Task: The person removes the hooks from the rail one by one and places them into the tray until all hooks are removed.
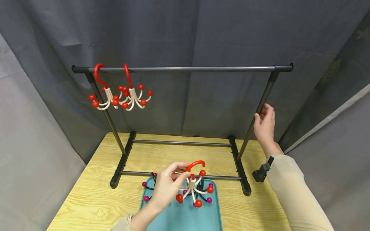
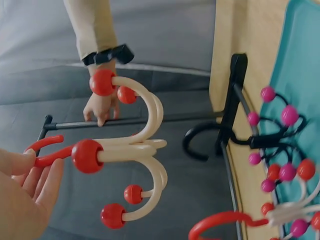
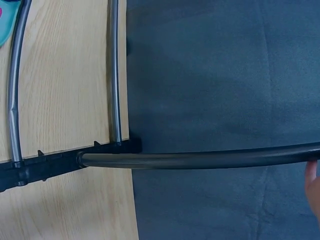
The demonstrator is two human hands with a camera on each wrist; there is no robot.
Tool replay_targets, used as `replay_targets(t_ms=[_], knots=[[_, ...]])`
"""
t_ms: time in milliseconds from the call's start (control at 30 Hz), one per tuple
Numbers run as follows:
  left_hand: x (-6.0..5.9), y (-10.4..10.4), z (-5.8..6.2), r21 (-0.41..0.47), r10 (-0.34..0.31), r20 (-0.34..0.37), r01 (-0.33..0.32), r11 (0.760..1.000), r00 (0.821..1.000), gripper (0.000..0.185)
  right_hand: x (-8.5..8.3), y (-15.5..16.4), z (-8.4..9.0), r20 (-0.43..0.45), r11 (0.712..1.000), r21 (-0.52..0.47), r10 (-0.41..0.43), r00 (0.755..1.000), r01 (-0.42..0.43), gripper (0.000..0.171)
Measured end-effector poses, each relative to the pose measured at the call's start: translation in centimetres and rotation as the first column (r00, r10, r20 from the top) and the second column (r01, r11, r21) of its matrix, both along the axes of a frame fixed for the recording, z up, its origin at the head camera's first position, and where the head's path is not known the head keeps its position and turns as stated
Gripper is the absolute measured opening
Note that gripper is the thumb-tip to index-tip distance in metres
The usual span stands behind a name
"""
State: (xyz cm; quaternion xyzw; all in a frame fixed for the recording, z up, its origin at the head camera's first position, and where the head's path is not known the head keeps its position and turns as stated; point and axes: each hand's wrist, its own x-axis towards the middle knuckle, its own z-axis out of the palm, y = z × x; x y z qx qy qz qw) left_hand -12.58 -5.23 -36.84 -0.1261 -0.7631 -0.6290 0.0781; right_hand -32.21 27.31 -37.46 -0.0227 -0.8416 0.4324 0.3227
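Observation:
My left hand [image 1: 167, 183] pinches the red hook of a cream multi-arm hanger [image 1: 192, 184] with red ball tips, held above the blue tray [image 1: 182, 218]. The left wrist view shows this hanger [image 2: 127, 152] sideways, thumb and fingers on its hook. At the right, my right hand [image 1: 266, 124] grips the upright post [image 1: 248, 141] of a dark metal garment rack, thumb in front of it. Only part of that right hand [image 3: 313, 192] shows in the right wrist view. Two similar hangers [image 1: 108, 94] hang by red hooks near the left end of the top rail [image 1: 196, 69].
In the tray lie black hangers [image 2: 265, 142] with magenta balls and another cream one [image 2: 287, 214] with a red hook. The rack's black feet [image 1: 244, 184] and lower bars [image 1: 185, 143] stand on the wooden table [image 1: 86, 192]. Grey curtains [image 1: 162, 35] hang behind.

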Motion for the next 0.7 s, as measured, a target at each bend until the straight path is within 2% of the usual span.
replay_targets(t_ms=[233, 400, 567, 700], knots=[[0.8, 1.1, -1.4, -0.009, -0.093, 0.040, 0.093, 0.996, 0.995, 0.019, -0.2, 0.0, 0.0, 0.009, 1.000, 0.008, 0.013, 1.000, -0.013, 0.043], [0.7, 1.7, -3.9, -0.006, -0.161, 0.081, 0.162, 0.987, 0.984, 0.019, 0.0, 0.1, 0.2, 0.024, 0.999, 0.021, 0.031, 0.999, -0.032, 0.043], [0.8, 2.1, -6.4, -0.005, -0.228, 0.084, 0.230, 0.973, 0.970, 0.018, 0.0, 0.2, 0.4, 0.029, 0.999, 0.027, 0.040, 0.999, -0.041, 0.043], [0.9, 2.4, -7.8, -0.016, -0.237, 0.097, 0.239, 0.971, 0.967, 0.018, 0.0, 0.3, 0.3, 0.028, 0.999, 0.032, 0.039, 0.999, -0.040, 0.043]])
